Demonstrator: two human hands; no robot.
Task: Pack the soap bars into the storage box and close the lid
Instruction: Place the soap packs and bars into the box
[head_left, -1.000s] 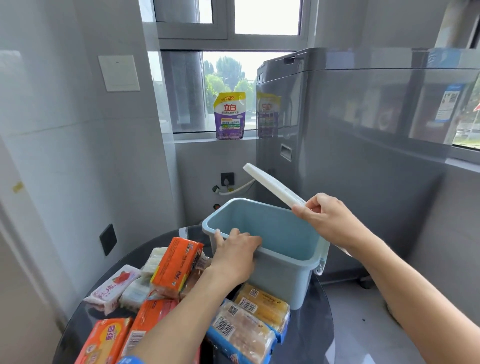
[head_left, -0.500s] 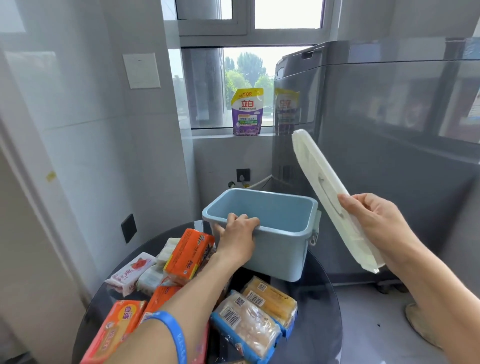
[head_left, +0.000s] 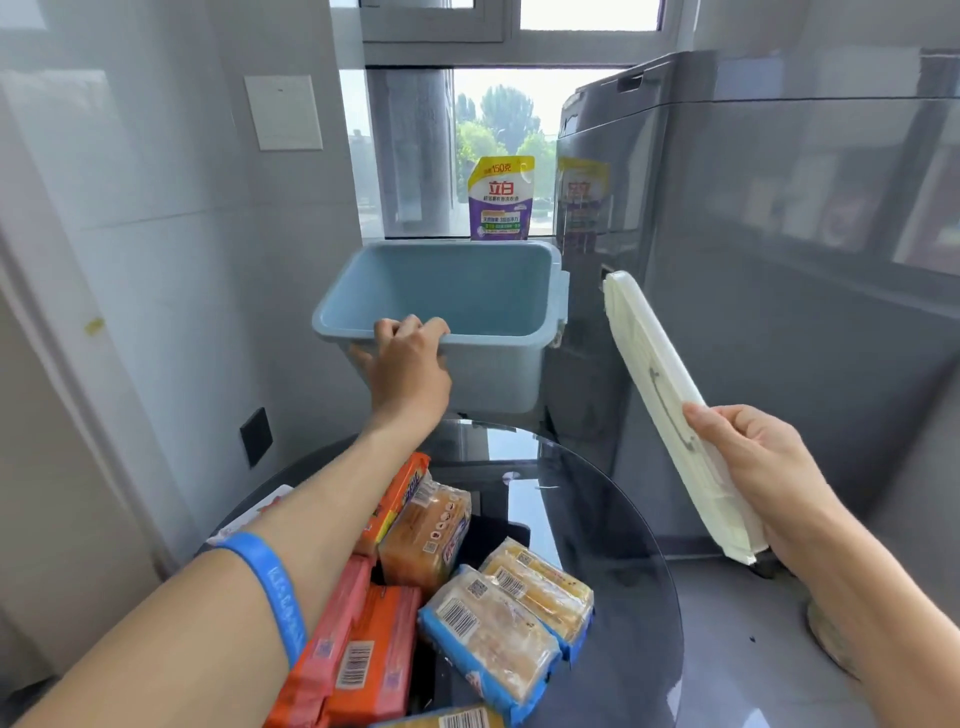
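box (head_left: 467, 364) is lifted off the glass table (head_left: 597, 519), tilted w/ its mouth toward the camera, nothing visible inside. left hand (head_left: 408, 366) grips the near rim, fingers (head_left: 410, 327) hooked over the edge, thumb under it. right hand (head_left: 763, 467) holds the white lid (head_left: 670, 405) off to the right, well apart from the box, fingers clamped on its lower half, lid standing on edge & slanted. soap bars (head_left: 488, 623) all lie on the table below the left forearm: orange packs, blue-edged yellow ones, a couple more half hidden behind the arm

step in hand looks like getting box & lid sorted before packing. to do it well imo: set the box down flat on the bare glass beyond the bars, mouth up, so it won't tip when loaded. park the lid somewhere reachable but not on top of the soap. that frees both hands. then stack bars flat & in rows so the lid can seat; loose piling may leave it proud of the rim
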